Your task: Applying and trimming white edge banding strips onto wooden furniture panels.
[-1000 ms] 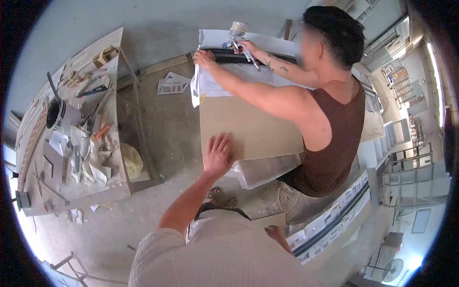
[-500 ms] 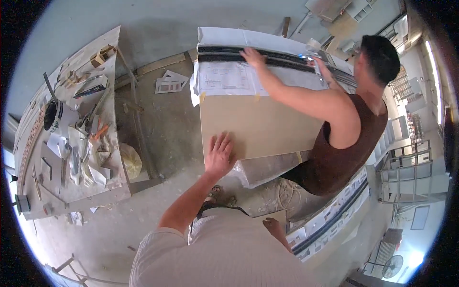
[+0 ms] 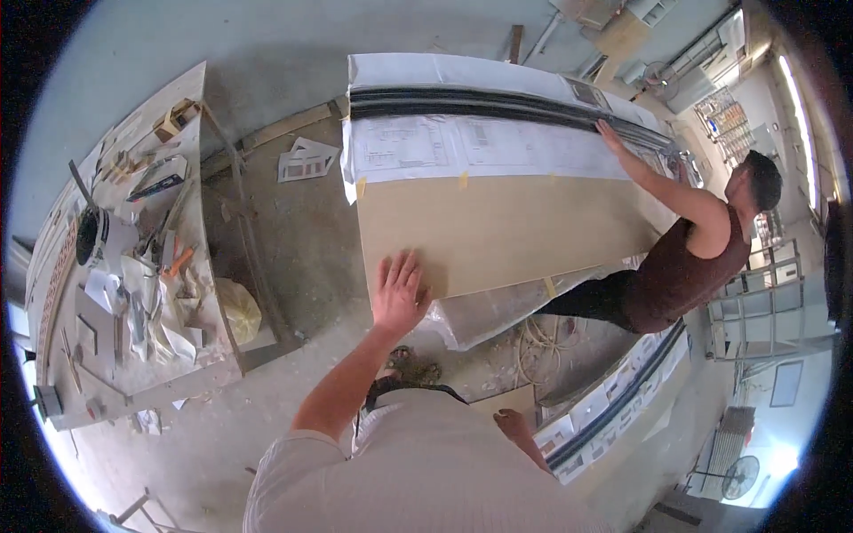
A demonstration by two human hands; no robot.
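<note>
Over at the left of the frame, a littered workbench [image 3: 216, 354] carries a pale bucket [image 3: 120, 238], something orange [image 3: 182, 260] and crumpled white scraps [image 3: 178, 311]; a yellowish plastic bag [image 3: 238, 311] bulges by its edge; printed sheets [image 3: 308, 162] lie on the floor, upper left of centre. Down at lower right, here's a round fan [image 3: 740, 477]; a grey panel [image 3: 785, 384] shows above it.

The light is soft, with white glare beside the fan [image 3: 740, 477] at right. The left hand [image 3: 402, 291] casts a faint shadow on the tan board [image 3: 506, 222]. Straight edges bend toward the black rim.
</note>
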